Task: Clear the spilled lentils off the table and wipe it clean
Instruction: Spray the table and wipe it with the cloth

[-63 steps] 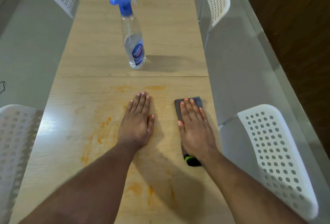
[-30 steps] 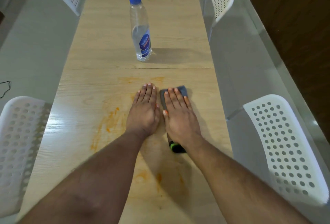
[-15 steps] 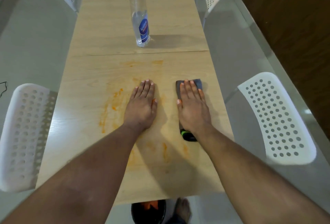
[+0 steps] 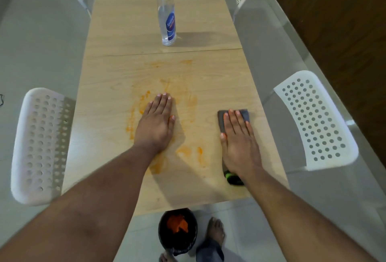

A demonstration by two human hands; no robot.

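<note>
On the pale wooden worktop (image 4: 117,136), the right hand (image 4: 238,142) presses flat, fingers straight, on the grey flat wiping pad (image 4: 244,114); the left hand (image 4: 155,125) lies spread flat beside orange lentil smears (image 4: 131,123).

The spray bottle (image 4: 167,17) is standing on the counter (image 4: 117,31). Nearer than the spray bottle, the left hand (image 4: 155,124) is lying flat on the stains (image 4: 133,115). To its right, well apart, the right hand (image 4: 240,142) is lying flat on the cloth (image 4: 244,113) near the counter's right edge. A bucket (image 4: 177,231) is sitting on the floor (image 4: 37,42) below the counter's near edge, with chairs (image 4: 38,144) flanking both sides.
</note>
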